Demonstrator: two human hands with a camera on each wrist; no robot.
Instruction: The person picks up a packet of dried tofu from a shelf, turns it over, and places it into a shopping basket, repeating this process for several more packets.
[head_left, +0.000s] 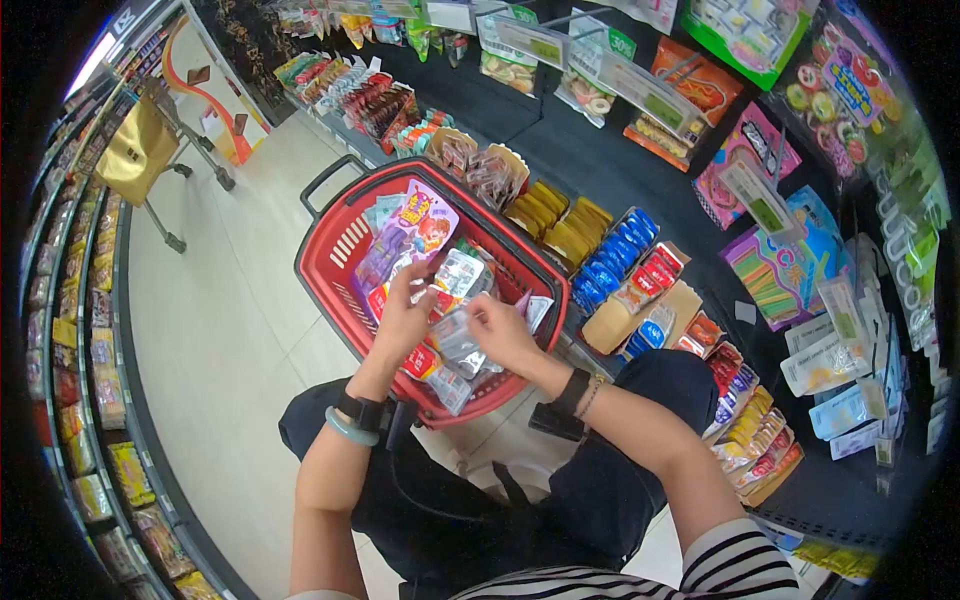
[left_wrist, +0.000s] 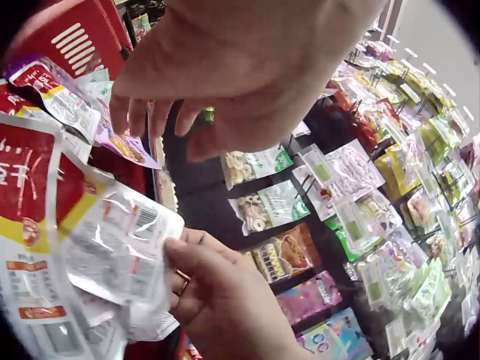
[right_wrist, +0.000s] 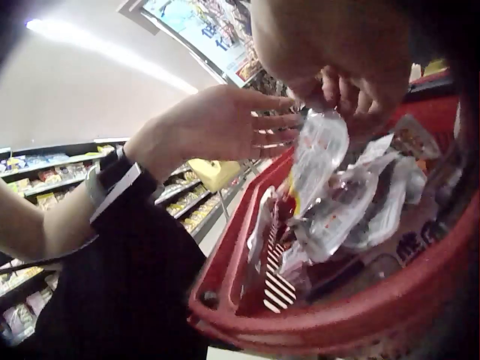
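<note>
Inside the red shopping basket (head_left: 318, 268) lie several snack packets, among them a purple one with a cartoon figure (head_left: 428, 222). Over them my right hand (head_left: 502, 330) pinches the edge of a snack packet (left_wrist: 124, 232), between thumb and fingers in the left wrist view. This packet is red and yellow with a silvery, printed panel and a barcode. My left hand (head_left: 402, 318) hovers beside it over the basket, fingers loosely extended. From the right wrist, the left hand (right_wrist: 225, 124) shows its fingers close to the packet's upper end, gripping nothing.
The basket stands on the tiled floor (head_left: 215, 320) before my knees. At right, a dark shelf (head_left: 520, 130) carries boxed small packets (head_left: 618, 250) and hanging snack bags (head_left: 665, 100). A cart with a gold bag (head_left: 140, 150) stands far left, near another stocked shelf (head_left: 95, 400).
</note>
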